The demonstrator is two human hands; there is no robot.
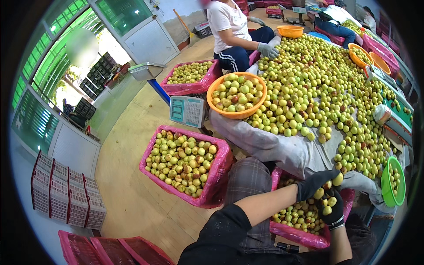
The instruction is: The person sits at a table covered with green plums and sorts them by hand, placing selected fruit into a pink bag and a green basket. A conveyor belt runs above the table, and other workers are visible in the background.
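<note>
Both my hands wear black gloves and meet above a pink-lined crate [298, 232] of jujubes, between my legs. My left hand [316, 184] reaches in with its fingers over several yellow-green jujubes. Beneath and to the right, my right hand [333, 208] is cupped around several of the same fruits [327, 210]. Just beyond the hands, a wide heap of green and brown-flecked jujubes [308, 96] lies on a grey cloth [281, 145]. Which fruit each finger touches is partly hidden.
Another full pink-lined crate [227, 155] stands left of my knee. An orange basket of jujubes [237, 114] rests at the heap's edge beside a scale [187, 111]. At right is a green basket [384, 185]. A gloved co-worker [232, 33] sits across; stacked crates [63, 195] stand left.
</note>
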